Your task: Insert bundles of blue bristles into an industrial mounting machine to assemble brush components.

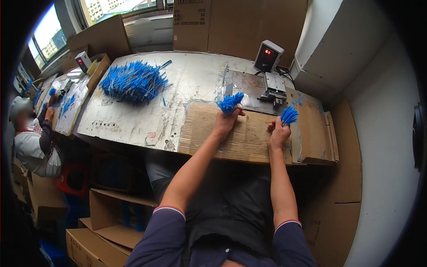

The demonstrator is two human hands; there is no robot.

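Two bundles of thin blue strands stand upright over the corrugated cardboard sheet [240,133]: the left hand [223,122] grips one bundle [230,103], the right hand [279,134] the other bundle [289,115]. The scuffed metal surface [187,84] beyond carries a loose blue heap [133,81] beneath windows [49,38].

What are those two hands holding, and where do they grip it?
Each hand holds a bunch of thin blue strips by its lower end: left hand with left bunch, right hand with right bunch.

Daylight enters from the windows [49,35] at upper left, brightening the worn tabletop [133,115]. Beneath the tabletop, shadow deepens. Fisheye distortion bends edges; corners vignette black.
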